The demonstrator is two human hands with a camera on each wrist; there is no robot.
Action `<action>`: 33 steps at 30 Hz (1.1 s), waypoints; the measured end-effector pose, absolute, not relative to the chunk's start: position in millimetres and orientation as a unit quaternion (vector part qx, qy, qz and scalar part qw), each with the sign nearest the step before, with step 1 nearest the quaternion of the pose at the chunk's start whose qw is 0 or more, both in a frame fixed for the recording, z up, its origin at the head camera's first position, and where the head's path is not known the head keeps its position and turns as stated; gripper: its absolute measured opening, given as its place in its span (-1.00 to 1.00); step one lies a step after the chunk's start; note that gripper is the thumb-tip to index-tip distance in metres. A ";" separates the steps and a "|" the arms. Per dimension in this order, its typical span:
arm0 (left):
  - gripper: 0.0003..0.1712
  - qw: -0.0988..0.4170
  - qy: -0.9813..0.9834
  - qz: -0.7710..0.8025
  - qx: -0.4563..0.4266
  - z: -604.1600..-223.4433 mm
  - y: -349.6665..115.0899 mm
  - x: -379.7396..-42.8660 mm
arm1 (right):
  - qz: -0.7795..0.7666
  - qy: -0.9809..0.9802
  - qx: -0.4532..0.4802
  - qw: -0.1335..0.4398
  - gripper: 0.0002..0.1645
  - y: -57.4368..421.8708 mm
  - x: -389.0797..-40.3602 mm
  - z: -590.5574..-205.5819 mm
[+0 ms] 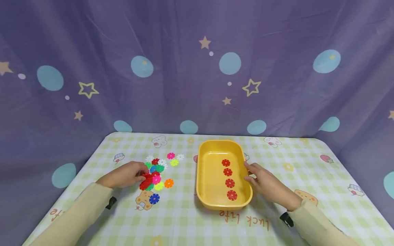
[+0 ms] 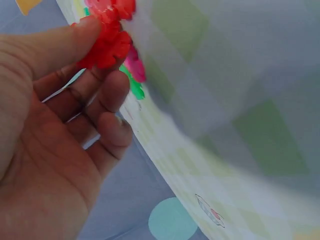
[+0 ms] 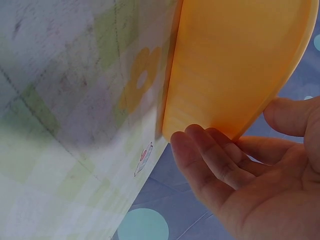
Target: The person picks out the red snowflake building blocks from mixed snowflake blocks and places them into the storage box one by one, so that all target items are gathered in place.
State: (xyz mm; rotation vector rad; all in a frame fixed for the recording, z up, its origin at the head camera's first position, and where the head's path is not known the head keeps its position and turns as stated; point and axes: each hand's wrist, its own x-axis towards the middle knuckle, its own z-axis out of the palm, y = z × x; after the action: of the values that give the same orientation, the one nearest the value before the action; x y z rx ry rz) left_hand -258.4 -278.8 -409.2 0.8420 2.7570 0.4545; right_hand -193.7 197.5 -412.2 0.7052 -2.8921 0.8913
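Observation:
At the left, my left hand is at a pile of colourful notched plastic discs, snowflake-shaped building pieces. In the left wrist view its thumb and fingers pinch red discs, which overlap one another; pink and green discs show just behind them. A yellow plastic tray stands right of the pile, with several red discs lined up in a column inside. My right hand holds the tray's right side. Its thumb is at the rim, and the fingers are bent against the outer wall.
Separate from the pile lie an orange disc and a dark blue disc. A green checked cloth with printed pictures covers the table. Behind the table's far edge hangs a purple curtain.

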 end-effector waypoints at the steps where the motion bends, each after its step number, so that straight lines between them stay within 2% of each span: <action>1: -0.97 0.106 0.938 0.154 0.292 -409.1 -278.3 -259.0 | 0.285 -0.931 0.229 0.018 -0.36 197.7 -193.8 -412.3; 12: -0.94 0.064 0.936 0.168 0.303 -411.5 -264.8 -266.8 | 0.283 -0.934 0.220 0.014 -0.35 199.3 -193.5 -411.8; 20: -0.92 -0.023 0.934 0.162 0.317 -408.7 -249.1 -271.5 | 0.281 -0.935 0.214 0.005 -0.35 198.7 -193.9 -410.9; 23: -0.95 -0.014 0.933 0.176 0.315 -405.8 -240.7 -274.8 | 0.282 -0.935 0.216 0.005 -0.35 198.7 -194.1 -411.4; 27: -0.97 -0.013 0.925 0.196 0.326 -398.3 -222.0 -277.6 | 0.287 -0.932 0.222 0.008 -0.36 198.9 -194.4 -412.3; 33: -0.94 -0.076 0.897 0.199 0.388 -378.6 -172.2 -284.2 | 0.284 -0.932 0.225 0.012 -0.36 198.5 -195.3 -412.8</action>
State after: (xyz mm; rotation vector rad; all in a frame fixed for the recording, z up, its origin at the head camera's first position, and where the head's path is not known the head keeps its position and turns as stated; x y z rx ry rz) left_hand -284.2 -172.2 -378.6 1.2802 2.9628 0.6558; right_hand -195.3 198.5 -412.8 0.7004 -2.9055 0.8861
